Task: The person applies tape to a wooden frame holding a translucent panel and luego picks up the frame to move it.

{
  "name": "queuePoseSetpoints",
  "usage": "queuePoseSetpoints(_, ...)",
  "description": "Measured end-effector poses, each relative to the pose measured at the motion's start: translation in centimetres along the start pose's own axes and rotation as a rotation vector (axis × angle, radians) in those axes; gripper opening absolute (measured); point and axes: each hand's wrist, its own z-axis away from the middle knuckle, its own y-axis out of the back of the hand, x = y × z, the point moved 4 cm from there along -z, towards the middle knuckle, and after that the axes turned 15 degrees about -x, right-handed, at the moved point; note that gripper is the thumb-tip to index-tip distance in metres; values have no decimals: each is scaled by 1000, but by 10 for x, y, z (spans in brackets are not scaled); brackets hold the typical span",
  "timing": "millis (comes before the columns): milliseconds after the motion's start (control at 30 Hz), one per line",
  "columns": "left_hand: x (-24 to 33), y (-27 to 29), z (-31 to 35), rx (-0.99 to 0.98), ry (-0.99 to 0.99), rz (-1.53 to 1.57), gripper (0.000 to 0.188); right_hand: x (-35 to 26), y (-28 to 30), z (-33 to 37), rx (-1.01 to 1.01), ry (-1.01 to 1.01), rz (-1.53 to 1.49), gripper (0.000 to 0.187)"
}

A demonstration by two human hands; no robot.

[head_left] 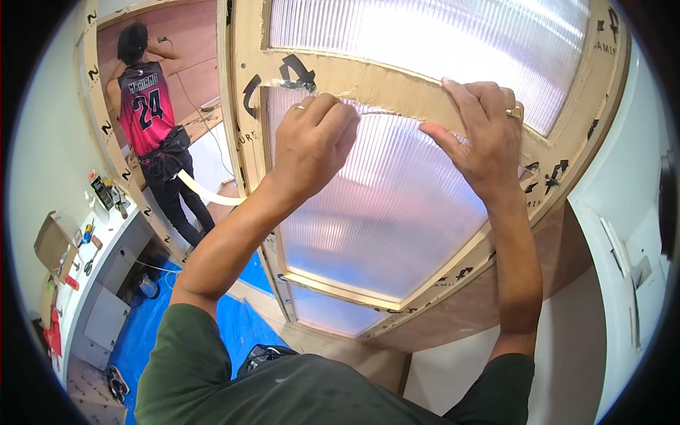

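Observation:
A wooden frame [397,78] holds ribbed translucent panels, and both my hands are at its cross rail. My left hand [315,142] is closed in a pinch against the top of the middle panel [368,205]; whatever its fingers hold is hidden. My right hand [485,134] lies on the rail with its fingers stretched and its thumb apart, pointing at the rail's lower edge. Between the hands, a thin light line [386,112] runs along that edge. A cream flexible strip [205,191] curves behind my left forearm; its far end cannot be followed.
Beyond a wooden opening at left, a person in a pink and black jersey [147,106] faces a wall. A white counter [106,234] carries bottles, scissors and an open cardboard box [55,241]. Blue sheeting [152,326] covers the floor. White fittings [616,198] stand at right.

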Motion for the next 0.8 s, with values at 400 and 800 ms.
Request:
queuePoseSetpoints(400,7,-13,1,301,112,1,20,-9,-7,-5,47,-34,45,63)
queuePoseSetpoints(800,28,-22,-34,213,-79,-72,48,-6,-15,-3,107,-18,105,61)
